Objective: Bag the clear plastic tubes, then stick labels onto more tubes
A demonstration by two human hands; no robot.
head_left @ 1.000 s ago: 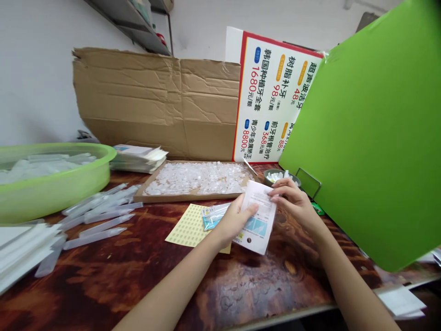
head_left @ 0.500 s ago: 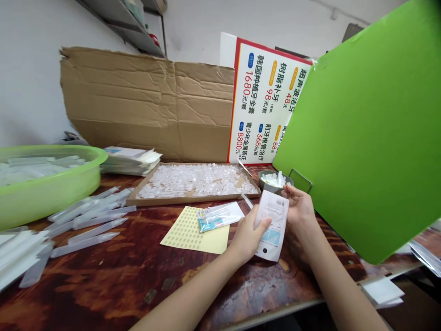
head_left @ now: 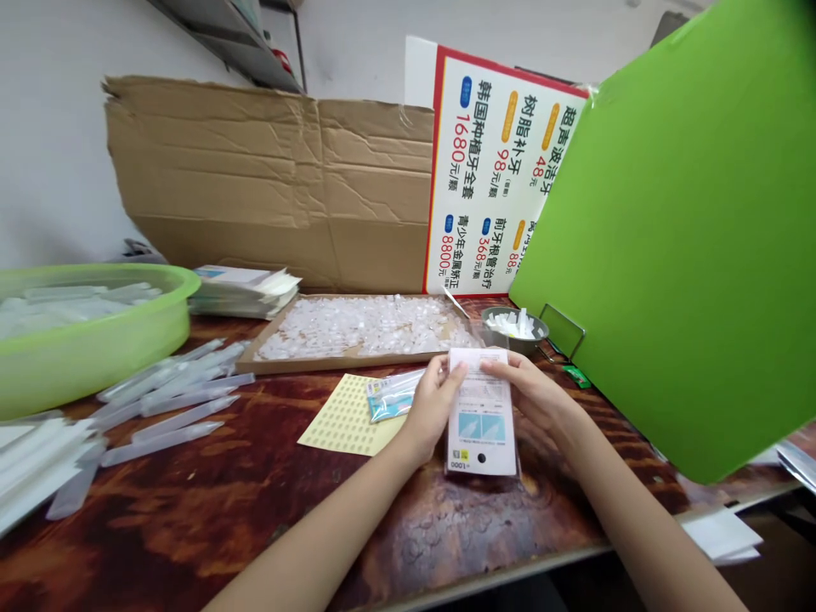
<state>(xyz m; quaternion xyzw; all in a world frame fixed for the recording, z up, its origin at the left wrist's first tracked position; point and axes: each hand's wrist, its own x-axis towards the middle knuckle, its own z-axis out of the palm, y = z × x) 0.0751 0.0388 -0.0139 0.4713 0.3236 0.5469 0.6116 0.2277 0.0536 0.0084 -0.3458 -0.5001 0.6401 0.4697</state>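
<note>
Both my hands grip a printed card package point(head_left: 481, 425), a white card with blue pictures that seems to sit in a clear plastic sleeve. It is held upright with its printed side towards me. My left hand point(head_left: 434, 408) is closed on the left edge, thumb on the front. On the opposite edge, my right hand point(head_left: 541, 393) presses its thumb near the top; its other fingers are hidden behind. Just left of my left hand, a clear packet point(head_left: 390, 398) with a blue card lies on a pale yellow sticker sheet point(head_left: 335, 425).
A shallow cardboard tray point(head_left: 357, 361) of small clear plastic pieces lies behind, beside a grey bowl point(head_left: 532, 342) of white pieces. Leftward are a green basin point(head_left: 127, 357), loose translucent tubes point(head_left: 175, 421) and stacked cards point(head_left: 239, 297). A large green board point(head_left: 676, 238) stands at right.
My right hand has come from near the bowl to the card package's right edge. The package has shifted left and straightened, and my left hand has moved slightly left with it.
</note>
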